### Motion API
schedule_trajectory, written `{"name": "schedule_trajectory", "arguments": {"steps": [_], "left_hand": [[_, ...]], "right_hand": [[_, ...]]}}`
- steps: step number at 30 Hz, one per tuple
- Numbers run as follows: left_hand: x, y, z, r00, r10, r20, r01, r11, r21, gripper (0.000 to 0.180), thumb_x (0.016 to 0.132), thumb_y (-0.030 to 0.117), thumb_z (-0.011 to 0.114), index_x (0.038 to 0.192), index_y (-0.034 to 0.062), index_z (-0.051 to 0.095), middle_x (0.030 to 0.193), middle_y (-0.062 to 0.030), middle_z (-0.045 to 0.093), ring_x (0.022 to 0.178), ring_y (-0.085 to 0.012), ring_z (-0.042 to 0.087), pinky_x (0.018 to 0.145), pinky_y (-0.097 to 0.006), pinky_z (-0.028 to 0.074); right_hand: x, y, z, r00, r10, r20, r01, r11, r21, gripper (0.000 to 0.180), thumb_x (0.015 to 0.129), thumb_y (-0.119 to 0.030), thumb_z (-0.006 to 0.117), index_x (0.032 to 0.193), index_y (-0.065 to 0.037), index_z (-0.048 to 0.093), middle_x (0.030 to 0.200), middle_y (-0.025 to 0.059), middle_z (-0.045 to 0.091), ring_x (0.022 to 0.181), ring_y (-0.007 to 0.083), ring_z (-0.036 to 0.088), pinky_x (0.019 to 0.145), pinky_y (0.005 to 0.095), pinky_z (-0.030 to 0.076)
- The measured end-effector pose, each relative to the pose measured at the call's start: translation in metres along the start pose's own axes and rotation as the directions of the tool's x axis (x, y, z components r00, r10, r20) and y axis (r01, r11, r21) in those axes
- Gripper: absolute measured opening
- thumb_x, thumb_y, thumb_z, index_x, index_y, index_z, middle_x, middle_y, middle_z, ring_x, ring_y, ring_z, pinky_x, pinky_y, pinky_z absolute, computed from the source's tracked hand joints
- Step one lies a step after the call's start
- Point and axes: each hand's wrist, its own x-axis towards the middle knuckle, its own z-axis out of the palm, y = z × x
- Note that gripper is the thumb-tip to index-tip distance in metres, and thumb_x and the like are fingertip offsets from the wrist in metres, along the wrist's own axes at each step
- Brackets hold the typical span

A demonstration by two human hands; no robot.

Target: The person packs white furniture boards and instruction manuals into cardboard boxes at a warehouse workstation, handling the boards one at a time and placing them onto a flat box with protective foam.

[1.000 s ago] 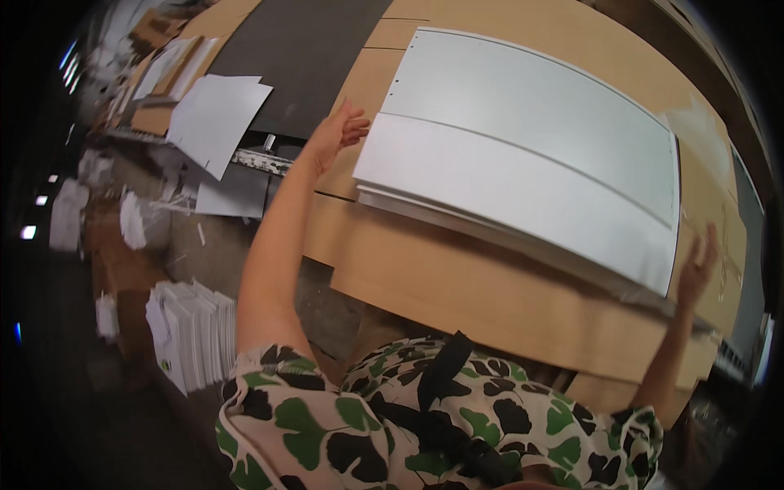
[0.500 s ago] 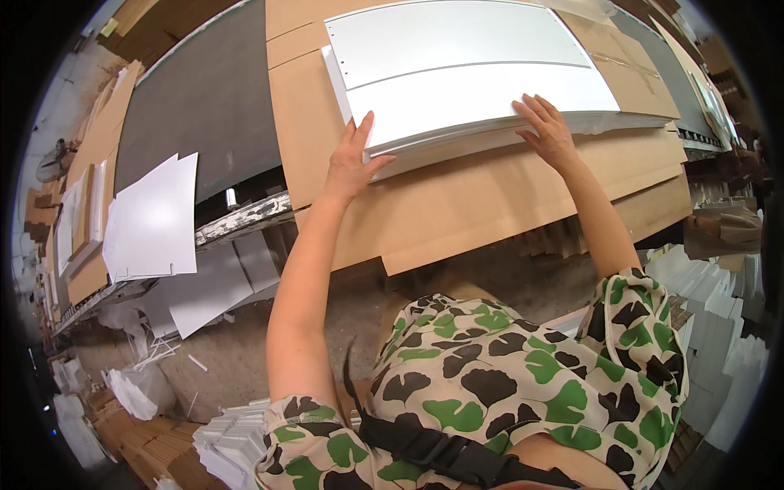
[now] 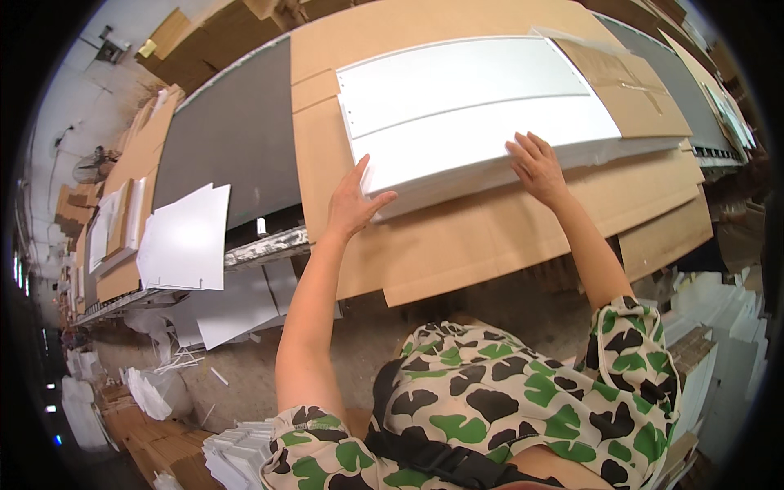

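Note:
A stack of white panels (image 3: 482, 139) lies on a large flattened cardboard sheet (image 3: 457, 257) in front of me. A narrow groove runs along the top panel, and small dark holes mark its left end. My left hand (image 3: 353, 198) rests against the near left corner of the stack, thumb and fingers spread around it. Along the near long edge, my right hand (image 3: 537, 169) lies with its fingers on the top face and its thumb by the side. Both hands are open; neither is closed around anything.
A brown cardboard piece (image 3: 625, 86) with clear tape adjoins the stack on the right. Left of it runs a dark conveyor belt (image 3: 237, 135), with thin white sheets (image 3: 184, 237) at its near edge. White boards (image 3: 710, 327) are stacked at lower right, and bundled white strips (image 3: 237, 449) sit at lower left.
The view has shifted, so the whole table sits lower and a little to the right in the picture. Both hands keep nearly the same places on the panels, whose edges look more even.

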Motion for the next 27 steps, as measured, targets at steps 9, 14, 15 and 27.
{"name": "schedule_trajectory", "arguments": {"steps": [9,14,15,27], "left_hand": [[0.132,-0.088,-0.059,0.913,-0.334,-0.233,0.374,0.914,0.155,0.046,0.088,0.041,0.043,0.115,0.0042,0.053,0.112,-0.0154,0.055,0.106,-0.0332,0.05,0.091,-0.041,0.039],[0.223,-0.06,-0.025,0.997,-0.08,-0.003,0.068,0.824,0.562,0.047,0.086,0.042,0.046,0.115,0.0063,0.053,0.119,-0.0121,0.051,0.116,-0.0291,0.042,0.094,-0.043,0.036],[0.237,-0.053,-0.016,0.997,-0.067,0.028,0.037,0.798,0.601,0.047,0.086,0.042,0.046,0.116,0.0063,0.053,0.12,-0.0118,0.051,0.117,-0.0292,0.042,0.094,-0.044,0.035],[0.343,-0.045,0.05,0.93,-0.232,0.284,0.074,0.878,0.474,0.065,0.085,0.06,0.034,0.094,0.0021,0.063,0.097,-0.0208,0.062,0.094,-0.0318,0.058,0.083,-0.038,0.043]], "right_hand": [[0.018,-0.05,-0.015,0.995,-0.021,0.101,0.021,1.0,0.009,0.06,0.073,-0.025,0.068,0.127,-0.019,0.043,0.134,0.0121,0.036,0.125,0.031,0.031,0.102,0.0467,0.026],[0.013,-0.038,-0.014,0.987,0.022,0.158,-0.023,1.0,0.009,0.061,0.073,-0.023,0.068,0.128,-0.019,0.042,0.133,0.0131,0.036,0.126,0.0315,0.03,0.103,0.0466,0.024],[0.011,-0.035,-0.012,0.985,0.031,0.172,-0.034,0.999,0.013,0.062,0.073,-0.023,0.067,0.129,-0.019,0.04,0.135,0.0128,0.033,0.127,0.0315,0.027,0.104,0.0465,0.023],[-0.004,-0.015,-0.022,0.97,0.077,0.23,-0.073,0.997,-0.025,0.065,0.072,-0.027,0.068,0.129,-0.024,0.038,0.137,0.0073,0.029,0.129,0.0269,0.023,0.106,0.0431,0.019]]}}
